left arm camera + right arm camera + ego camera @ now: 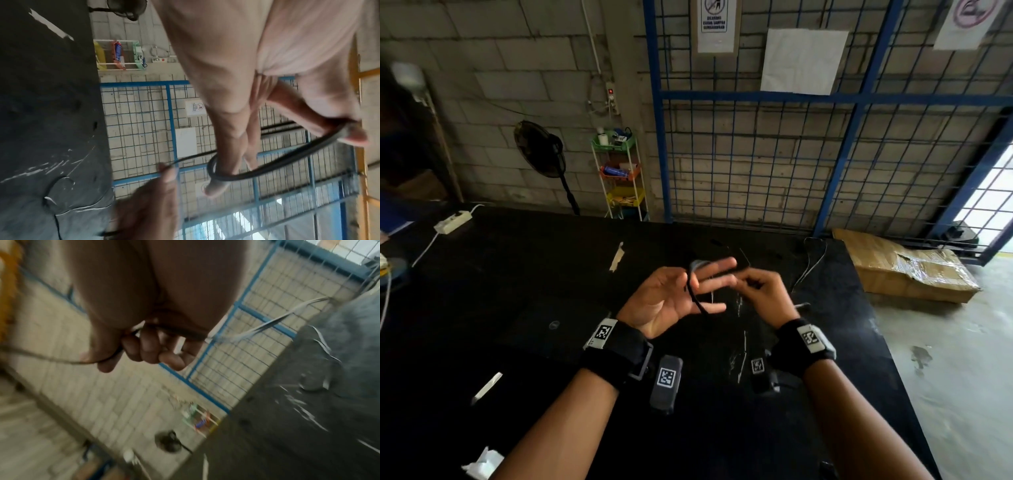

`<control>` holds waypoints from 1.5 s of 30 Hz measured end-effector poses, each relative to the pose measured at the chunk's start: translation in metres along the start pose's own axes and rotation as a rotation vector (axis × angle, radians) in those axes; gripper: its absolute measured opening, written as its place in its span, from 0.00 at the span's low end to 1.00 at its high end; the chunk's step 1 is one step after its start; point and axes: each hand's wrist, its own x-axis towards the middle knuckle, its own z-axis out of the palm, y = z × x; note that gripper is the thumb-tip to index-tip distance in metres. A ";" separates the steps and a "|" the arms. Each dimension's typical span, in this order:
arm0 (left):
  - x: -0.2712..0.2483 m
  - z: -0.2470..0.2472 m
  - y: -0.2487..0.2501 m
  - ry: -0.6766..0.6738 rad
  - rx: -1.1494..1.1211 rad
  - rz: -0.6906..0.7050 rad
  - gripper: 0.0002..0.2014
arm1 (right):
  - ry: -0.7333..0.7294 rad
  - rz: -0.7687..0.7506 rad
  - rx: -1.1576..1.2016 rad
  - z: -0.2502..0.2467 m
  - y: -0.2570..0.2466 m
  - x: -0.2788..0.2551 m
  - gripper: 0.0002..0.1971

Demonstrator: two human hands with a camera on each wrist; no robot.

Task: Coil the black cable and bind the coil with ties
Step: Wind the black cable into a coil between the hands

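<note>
Over the black table (517, 308) my left hand (681, 298) is raised palm up, its fingers spread and straight. The black cable (697, 291) is looped round them in a couple of turns; in the left wrist view the cable (267, 167) runs from the thumb round a lower finger. My right hand (760, 287) is close beside the left fingertips, fingers curled, and pinches the cable's free run. The right hand (156, 186) grips that strand, and in the blurred right wrist view its fingers (144, 350) are curled on the cable (51, 359). I cannot make out any ties.
A thin white cable (811, 263) lies on the table behind my hands. At the far left sits a white power strip (453, 222), with tape strips (617, 256) and a paper scrap (482, 462) elsewhere. A cardboard box (904, 270) rests on the floor beside a blue wire fence (825, 154).
</note>
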 end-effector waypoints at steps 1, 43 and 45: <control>0.002 -0.002 0.003 0.045 -0.013 0.037 0.09 | -0.015 0.053 0.003 0.010 0.007 -0.009 0.04; 0.002 -0.026 0.015 0.402 0.180 0.086 0.18 | -0.391 0.025 -0.220 0.059 -0.009 -0.025 0.13; -0.001 -0.032 0.012 0.470 0.249 0.057 0.21 | -0.428 -0.044 -0.359 0.055 -0.026 -0.029 0.12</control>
